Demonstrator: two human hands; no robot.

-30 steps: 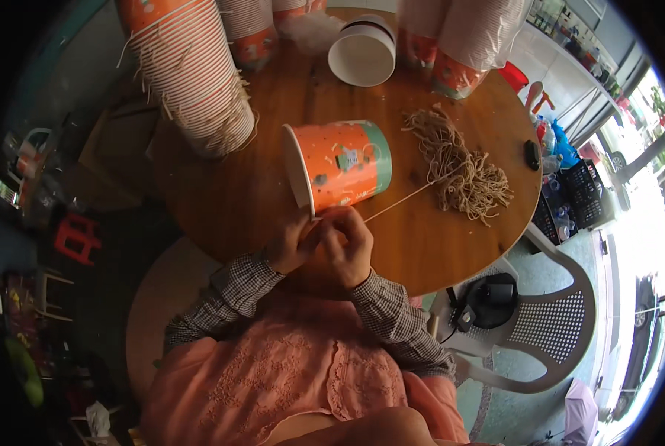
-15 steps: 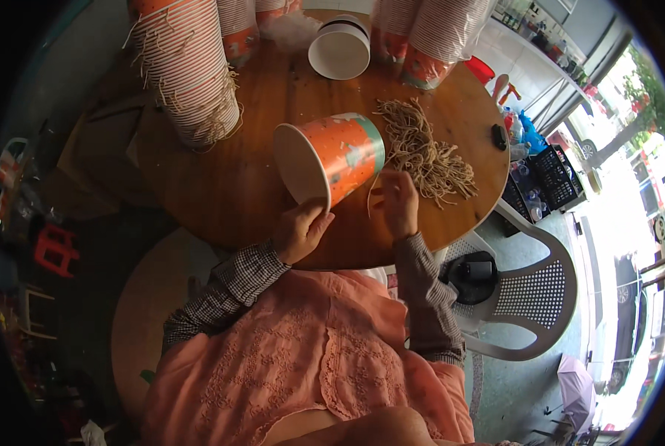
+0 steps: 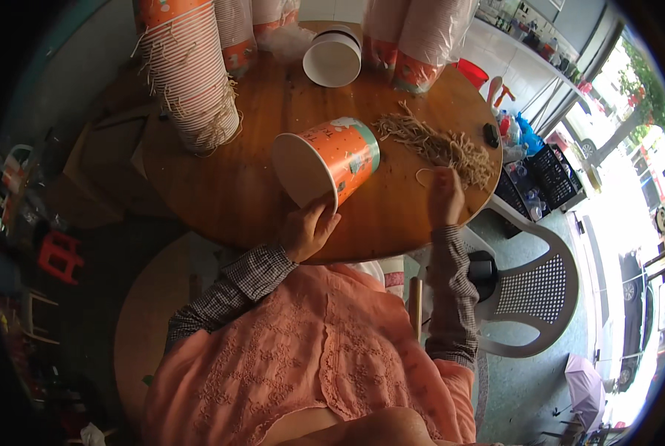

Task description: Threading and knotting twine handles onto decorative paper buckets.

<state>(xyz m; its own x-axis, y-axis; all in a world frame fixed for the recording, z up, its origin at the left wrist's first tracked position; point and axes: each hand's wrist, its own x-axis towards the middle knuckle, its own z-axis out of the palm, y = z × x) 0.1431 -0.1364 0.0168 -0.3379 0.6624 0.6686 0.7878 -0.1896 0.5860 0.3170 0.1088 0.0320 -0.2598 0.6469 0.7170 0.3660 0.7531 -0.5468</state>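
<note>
My left hand [image 3: 310,229] grips the near rim of an orange and green paper bucket [image 3: 347,157], which lies tilted on its side with its white mouth facing left. To the right, my right hand [image 3: 445,197] is closed at the near edge of a heap of beige strings [image 3: 463,157]. A thin string loop [image 3: 422,177] sticks out beside its fingers, though motion blurs the fingertips. At the far left leans a tall stack of paper buckets [image 3: 187,78], with loose string ends hanging from their rims.
A white bucket [image 3: 332,61] lies on its side at the back of the round wooden table [image 3: 251,197]. Plastic-wrapped bucket stacks [image 3: 418,63] stand behind. A small black object [image 3: 491,134] sits at the right edge, and a plastic chair [image 3: 529,293] stands to the right.
My right hand has moved right, away from the bucket's base to the string heap, which is now more drawn out toward the right. My left hand stays on the rim.
</note>
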